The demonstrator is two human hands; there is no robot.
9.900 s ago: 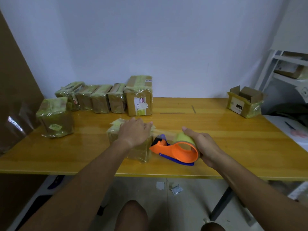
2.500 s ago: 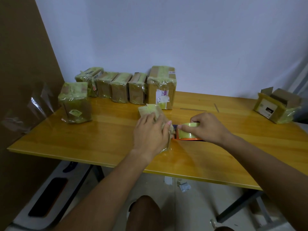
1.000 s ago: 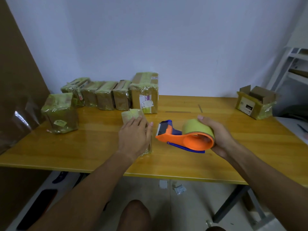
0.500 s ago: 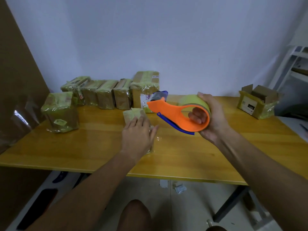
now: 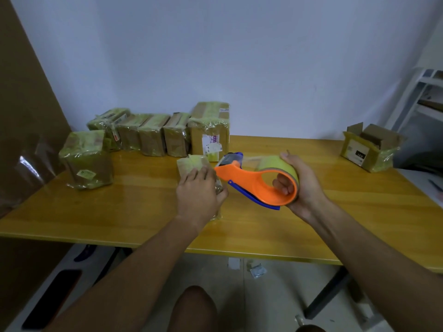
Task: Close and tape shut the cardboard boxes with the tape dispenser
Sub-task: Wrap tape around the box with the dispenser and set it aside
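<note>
The left hand (image 5: pixel 200 191) lies over the top of a small cardboard box (image 5: pixel 191 164) near the middle of the surface (image 5: pixel 359 212), fingers curled over its far edge and thumb on its right side, apparently to pin it down so that it cannot slide or tip while tape goes on. The right hand (image 5: pixel 300 185) grips the orange tape dispenser (image 5: pixel 251 182) with its fingers hooked through the handle loop and the thumb over the yellow-green roll, held clear of the surface, its blue cutter head angled down toward the box's right side. That tilt seems meant to bring the tape end onto the box.

Behind, a row of taped boxes (image 5: pixel 153 133) stands along the wall, probably set aside as finished, with another taped box (image 5: pixel 87 159) apart at the left. At the far right an open box (image 5: pixel 370 146) sits with flaps up, likely waiting its turn.
</note>
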